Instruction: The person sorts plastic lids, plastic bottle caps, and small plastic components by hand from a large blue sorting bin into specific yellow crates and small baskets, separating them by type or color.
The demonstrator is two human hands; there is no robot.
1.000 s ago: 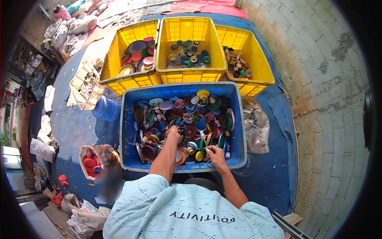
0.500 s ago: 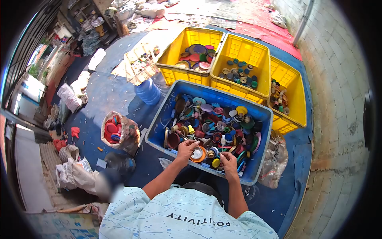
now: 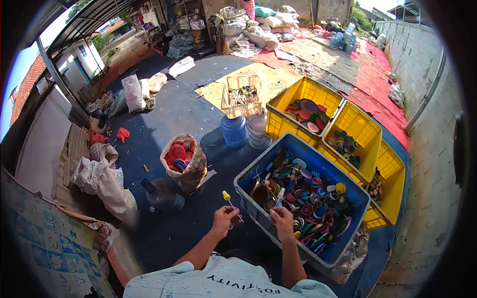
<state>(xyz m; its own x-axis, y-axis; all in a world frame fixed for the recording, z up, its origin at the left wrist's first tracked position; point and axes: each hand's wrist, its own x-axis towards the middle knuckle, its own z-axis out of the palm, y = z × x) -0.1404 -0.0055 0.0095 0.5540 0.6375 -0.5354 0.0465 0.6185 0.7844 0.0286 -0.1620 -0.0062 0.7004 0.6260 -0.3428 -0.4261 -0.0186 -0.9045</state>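
My left hand (image 3: 226, 218) is closed on a thin stick with a yellow cap (image 3: 226, 195) at its top, left of the blue crate. My right hand (image 3: 282, 218) is pinched at the crate's near left edge, around a small whitish piece (image 3: 280, 194) pointing up. The blue crate (image 3: 303, 248) holds many mixed plastic caps and lids. Its left wall lies between my two hands.
Yellow crates (image 3: 360, 134) with sorted lids stand behind the blue one. A sack of red lids (image 3: 185, 169), a dark bottle (image 3: 164, 194) and blue jugs (image 3: 234, 131) stand to the left. A block wall (image 3: 430, 164) runs along the right.
The view has turned left and up. My left hand has moved out of the crate area with the yellow-capped stick. My right hand is now near the crate's left side with the whitish piece.
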